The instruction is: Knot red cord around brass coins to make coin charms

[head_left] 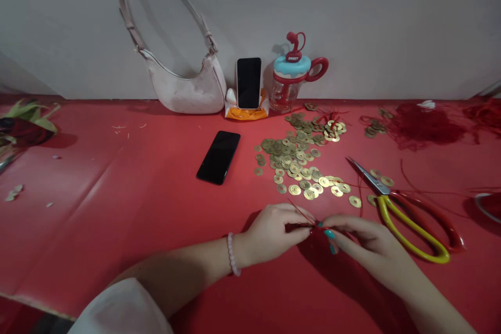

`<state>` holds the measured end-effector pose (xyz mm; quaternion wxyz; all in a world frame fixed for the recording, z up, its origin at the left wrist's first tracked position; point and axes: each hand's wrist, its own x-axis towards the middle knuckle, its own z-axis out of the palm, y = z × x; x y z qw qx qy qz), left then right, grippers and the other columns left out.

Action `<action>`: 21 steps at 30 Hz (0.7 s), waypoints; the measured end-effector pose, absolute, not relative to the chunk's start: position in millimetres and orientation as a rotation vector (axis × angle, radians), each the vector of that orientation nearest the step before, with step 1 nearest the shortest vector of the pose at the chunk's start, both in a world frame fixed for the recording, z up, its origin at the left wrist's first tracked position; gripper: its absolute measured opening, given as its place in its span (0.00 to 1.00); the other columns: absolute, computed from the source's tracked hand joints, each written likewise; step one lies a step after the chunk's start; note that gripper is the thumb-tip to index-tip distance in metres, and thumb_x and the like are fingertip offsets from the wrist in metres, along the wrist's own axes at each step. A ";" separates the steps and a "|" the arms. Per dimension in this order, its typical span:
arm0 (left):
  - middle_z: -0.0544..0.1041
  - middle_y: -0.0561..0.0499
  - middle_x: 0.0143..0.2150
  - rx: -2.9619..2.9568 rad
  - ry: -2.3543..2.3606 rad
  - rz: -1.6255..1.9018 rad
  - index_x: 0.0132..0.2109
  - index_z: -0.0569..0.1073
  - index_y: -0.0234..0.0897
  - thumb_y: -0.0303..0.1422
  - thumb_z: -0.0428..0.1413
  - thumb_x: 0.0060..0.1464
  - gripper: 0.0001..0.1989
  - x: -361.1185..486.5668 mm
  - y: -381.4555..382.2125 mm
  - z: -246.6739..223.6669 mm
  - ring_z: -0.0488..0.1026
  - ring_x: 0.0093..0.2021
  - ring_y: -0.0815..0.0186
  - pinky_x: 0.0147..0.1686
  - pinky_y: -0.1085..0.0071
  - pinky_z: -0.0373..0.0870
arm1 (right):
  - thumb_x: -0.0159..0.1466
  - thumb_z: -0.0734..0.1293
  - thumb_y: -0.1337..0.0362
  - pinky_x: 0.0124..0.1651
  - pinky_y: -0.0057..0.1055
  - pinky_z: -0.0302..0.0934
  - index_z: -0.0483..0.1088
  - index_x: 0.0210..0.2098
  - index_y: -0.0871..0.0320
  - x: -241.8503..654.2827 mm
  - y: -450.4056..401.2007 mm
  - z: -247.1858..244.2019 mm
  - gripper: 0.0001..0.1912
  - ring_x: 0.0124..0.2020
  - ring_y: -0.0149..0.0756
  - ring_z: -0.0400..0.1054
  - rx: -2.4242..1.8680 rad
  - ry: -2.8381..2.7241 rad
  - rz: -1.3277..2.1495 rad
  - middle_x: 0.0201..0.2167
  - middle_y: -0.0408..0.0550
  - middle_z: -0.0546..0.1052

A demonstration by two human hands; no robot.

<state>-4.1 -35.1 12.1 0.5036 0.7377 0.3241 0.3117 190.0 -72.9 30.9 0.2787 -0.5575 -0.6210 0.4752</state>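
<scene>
Pinching a thin red cord (pixel 300 210) just above a red desk (pixel 156 209), with the left hand (pixel 270 232) and right hand (pixel 371 245) nearly meeting at the fingertips. Drawn narrow on both sides: gripping the cord between left thumb and forefinger, and closing on its near end with right thumb and forefinger, turquoise nails turned to view. Running from the meeting point up across the left fingers to a loose tip, with the knot itself too small to make out. Wearing a pale bracelet (pixel 234 254) on the left wrist. Flanked by scissors (pixel 383 201) just beyond the right hand, points aimed away, and faced by scattered brass coins (pixel 291 159) ahead. Set farther off with a flat black phone (pixel 218 157) to the left and a red thread heap (pixel 428 125) to the right. Backed along the wall by a handbag (pixel 188 88), an upright phone (pixel 249 83) and a lidded cup (pixel 287 91).
</scene>
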 end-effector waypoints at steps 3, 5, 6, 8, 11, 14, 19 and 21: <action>0.79 0.48 0.40 1.799 0.769 0.735 0.39 0.78 0.35 0.26 0.54 0.52 0.09 -4.3 -35.2 11.4 0.74 0.42 0.69 0.46 0.75 0.69 | 0.56 0.65 0.52 0.28 0.29 0.62 0.72 0.30 0.58 184.3 -73.9 35.5 0.15 0.21 0.32 0.65 -1.518 -1.521 1.307 0.18 0.44 0.71; 0.79 0.49 0.40 1.797 0.766 0.736 0.40 0.78 0.35 0.28 0.54 0.53 0.09 -4.6 -35.4 11.3 0.74 0.42 0.69 0.45 0.75 0.69 | 0.55 0.66 0.51 0.27 0.29 0.61 0.71 0.29 0.57 180.8 -74.6 37.4 0.15 0.20 0.31 0.63 -1.533 -1.429 1.315 0.17 0.43 0.70; 0.79 0.49 0.40 1.797 0.765 0.736 0.40 0.78 0.35 0.28 0.54 0.53 0.09 -4.8 -35.5 11.5 0.74 0.42 0.69 0.45 0.76 0.69 | 0.55 0.66 0.51 0.27 0.29 0.60 0.70 0.29 0.57 179.8 -74.7 37.6 0.15 0.20 0.31 0.63 -1.537 -1.405 1.317 0.17 0.43 0.69; 0.79 0.49 0.40 1.805 0.763 0.724 0.41 0.77 0.35 0.29 0.54 0.53 0.09 -5.1 -35.5 12.3 0.74 0.42 0.69 0.46 0.76 0.68 | 0.56 0.66 0.51 0.27 0.28 0.59 0.70 0.29 0.57 179.8 -73.8 35.9 0.15 0.21 0.31 0.62 -1.534 -1.411 1.316 0.17 0.42 0.69; 0.78 0.49 0.41 1.831 0.746 0.686 0.42 0.77 0.35 0.29 0.53 0.54 0.10 -5.5 -35.2 14.2 0.74 0.42 0.69 0.45 0.76 0.68 | 0.57 0.65 0.52 0.26 0.27 0.59 0.68 0.31 0.57 183.4 -70.5 30.9 0.14 0.21 0.31 0.64 -1.508 -1.492 1.321 0.18 0.43 0.70; 0.78 0.49 0.41 1.838 0.746 0.664 0.42 0.77 0.35 0.28 0.53 0.54 0.10 -5.8 -35.2 15.1 0.73 0.42 0.69 0.44 0.77 0.67 | 0.58 0.64 0.53 0.28 0.27 0.60 0.69 0.32 0.57 186.4 -68.0 27.7 0.13 0.22 0.31 0.65 -1.475 -1.565 1.357 0.19 0.43 0.71; 0.78 0.49 0.41 1.821 0.775 0.650 0.40 0.77 0.35 0.29 0.53 0.53 0.09 -6.4 -35.4 15.9 0.73 0.42 0.69 0.44 0.77 0.67 | 0.58 0.64 0.53 0.28 0.28 0.60 0.71 0.33 0.58 186.1 -69.1 30.1 0.14 0.23 0.31 0.65 -1.466 -1.588 1.381 0.19 0.44 0.71; 0.78 0.49 0.41 1.823 0.770 0.639 0.40 0.77 0.36 0.29 0.53 0.54 0.09 -6.9 -35.2 16.6 0.73 0.42 0.68 0.44 0.76 0.67 | 0.57 0.65 0.52 0.27 0.28 0.60 0.71 0.31 0.58 184.4 -70.4 32.5 0.14 0.23 0.31 0.64 -1.461 -1.551 1.376 0.19 0.44 0.70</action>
